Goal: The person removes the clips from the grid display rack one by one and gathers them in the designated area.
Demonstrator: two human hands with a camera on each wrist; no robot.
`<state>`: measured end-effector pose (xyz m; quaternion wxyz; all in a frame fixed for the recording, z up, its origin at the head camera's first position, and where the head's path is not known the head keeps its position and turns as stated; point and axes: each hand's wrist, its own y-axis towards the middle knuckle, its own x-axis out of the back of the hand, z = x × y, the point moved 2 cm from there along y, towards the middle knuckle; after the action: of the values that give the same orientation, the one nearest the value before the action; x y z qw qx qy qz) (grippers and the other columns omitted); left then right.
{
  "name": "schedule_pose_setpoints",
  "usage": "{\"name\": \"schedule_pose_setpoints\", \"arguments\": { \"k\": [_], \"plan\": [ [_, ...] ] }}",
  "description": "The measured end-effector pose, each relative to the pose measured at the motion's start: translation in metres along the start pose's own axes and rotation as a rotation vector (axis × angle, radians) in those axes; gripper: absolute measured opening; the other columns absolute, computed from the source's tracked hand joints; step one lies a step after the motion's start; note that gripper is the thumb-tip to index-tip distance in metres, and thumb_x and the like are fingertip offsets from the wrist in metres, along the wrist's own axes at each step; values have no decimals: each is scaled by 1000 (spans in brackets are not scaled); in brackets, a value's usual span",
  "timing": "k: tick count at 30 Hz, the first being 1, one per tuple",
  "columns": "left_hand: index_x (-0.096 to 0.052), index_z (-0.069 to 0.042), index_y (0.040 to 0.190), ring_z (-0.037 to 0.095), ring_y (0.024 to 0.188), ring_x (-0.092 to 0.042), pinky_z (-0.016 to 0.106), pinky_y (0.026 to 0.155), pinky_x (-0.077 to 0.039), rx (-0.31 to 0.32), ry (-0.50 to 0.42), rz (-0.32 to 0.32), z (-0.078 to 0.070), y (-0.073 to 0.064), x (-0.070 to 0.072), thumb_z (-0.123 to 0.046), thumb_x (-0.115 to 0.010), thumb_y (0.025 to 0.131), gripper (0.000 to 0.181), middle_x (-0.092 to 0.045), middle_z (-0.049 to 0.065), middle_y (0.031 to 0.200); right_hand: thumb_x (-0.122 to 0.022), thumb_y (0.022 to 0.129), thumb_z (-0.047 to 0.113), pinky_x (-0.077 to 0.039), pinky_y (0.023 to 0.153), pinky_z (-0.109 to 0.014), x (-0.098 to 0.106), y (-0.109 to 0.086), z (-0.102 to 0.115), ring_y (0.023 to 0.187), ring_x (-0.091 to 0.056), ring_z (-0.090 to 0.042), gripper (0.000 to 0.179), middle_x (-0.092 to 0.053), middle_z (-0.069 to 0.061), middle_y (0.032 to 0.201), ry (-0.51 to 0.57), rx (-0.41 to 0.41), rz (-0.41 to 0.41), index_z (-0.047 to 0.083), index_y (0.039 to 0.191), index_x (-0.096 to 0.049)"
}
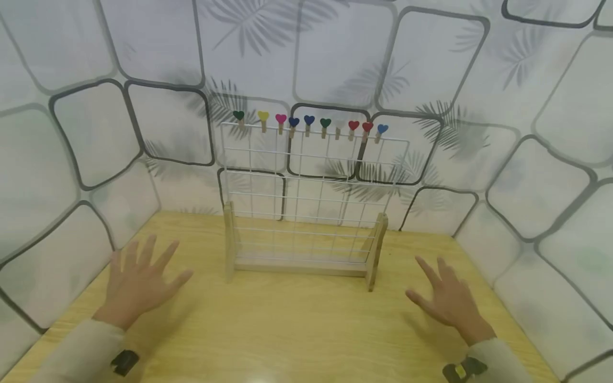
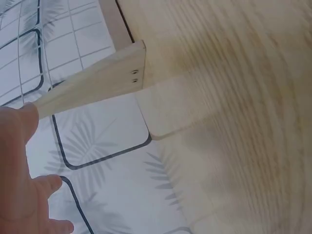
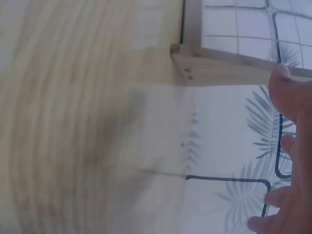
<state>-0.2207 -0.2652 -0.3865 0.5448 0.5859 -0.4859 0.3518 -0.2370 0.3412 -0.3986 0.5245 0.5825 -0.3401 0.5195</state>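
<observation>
A white wire grid rack [image 1: 311,183] on a wooden stand [image 1: 301,266] stands toward the back of the table. Along its top wire sits a row of small wooden clothespins with heart tops, among them a yellow heart clothespin [image 1: 263,118], a pink one [image 1: 281,121] and a light blue one [image 1: 381,131]. My left hand [image 1: 139,284] hovers left of the stand, fingers spread, holding nothing. To the right of the stand, my right hand [image 1: 447,298] is likewise empty with its fingers extended. In both wrist views, wooden side posts [image 2: 97,80] [image 3: 219,69] appear beyond the hands.
The light wood table [image 1: 287,330] spreads in front of the rack. Patterned walls [image 1: 345,58] close in the back and both sides. Dark straps with small devices [image 1: 125,363] show at both sleeves.
</observation>
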Motion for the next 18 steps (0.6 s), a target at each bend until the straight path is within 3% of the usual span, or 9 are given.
{"name": "schedule_pose_setpoints", "arguments": {
  "k": [5, 9, 13, 18],
  "plan": [
    [-39, -5, 145, 63, 126, -23, 77, 98, -16, -49, -39, -13, -7, 10, 1, -61, -45, 95, 75, -27, 37, 144, -57, 97, 40, -42, 84, -70, 13, 10, 14, 115, -46, -58, 71, -37, -39, 140, 254, 65, 52, 2, 150, -28],
    [-36, 5, 144, 60, 124, -32, 71, 98, -26, -96, -220, 22, -16, 20, 2, -48, -42, 101, 68, -34, 39, 141, -56, 100, 27, -51, 80, -59, 26, 19, 26, 103, -60, -48, 51, -54, -33, 127, 429, 102, 83, -2, 139, -42],
    [-29, 9, 145, 58, 121, -39, 68, 98, -30, -90, -421, 98, -23, 28, 6, -39, -32, 106, 62, -40, 37, 139, -57, 99, 17, -55, 79, -49, 38, 33, 39, 101, -63, -41, 37, -61, -27, 120, 528, 139, 119, -4, 130, -53],
    [-27, 7, 147, 58, 119, -42, 69, 96, -32, -52, -523, 152, -25, 37, 11, -42, -19, 107, 63, -42, 36, 137, -59, 98, 16, -54, 82, -46, 53, 58, 61, 100, -64, -35, 36, -63, -23, 117, 623, 152, 153, -6, 126, -56]
  ]
}}
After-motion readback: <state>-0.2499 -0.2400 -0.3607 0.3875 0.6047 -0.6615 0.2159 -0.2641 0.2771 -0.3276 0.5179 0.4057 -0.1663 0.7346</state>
